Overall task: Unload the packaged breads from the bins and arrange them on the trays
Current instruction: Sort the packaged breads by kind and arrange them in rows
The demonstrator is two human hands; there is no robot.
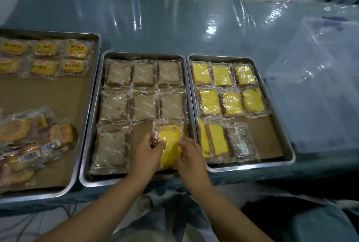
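A yellow packaged bread [170,142] is held between both hands over the front of the middle tray [91,131]. My left hand [145,154] pinches its left edge, and my right hand [189,156] grips its right side. The middle tray carries several brown packaged breads [143,104] in rows. The right tray [272,109] holds several yellow breads [232,104] in rows, plus a dark pack [240,140] at the front. The left tray [81,106] has orange-labelled breads [44,67] at the back and a loose pile of breads [29,144] at the front.
A clear plastic bin [318,86] stands to the right of the trays. The table is covered with a teal cloth under clear plastic sheeting [155,24]. The three trays sit close together along the table's front edge.
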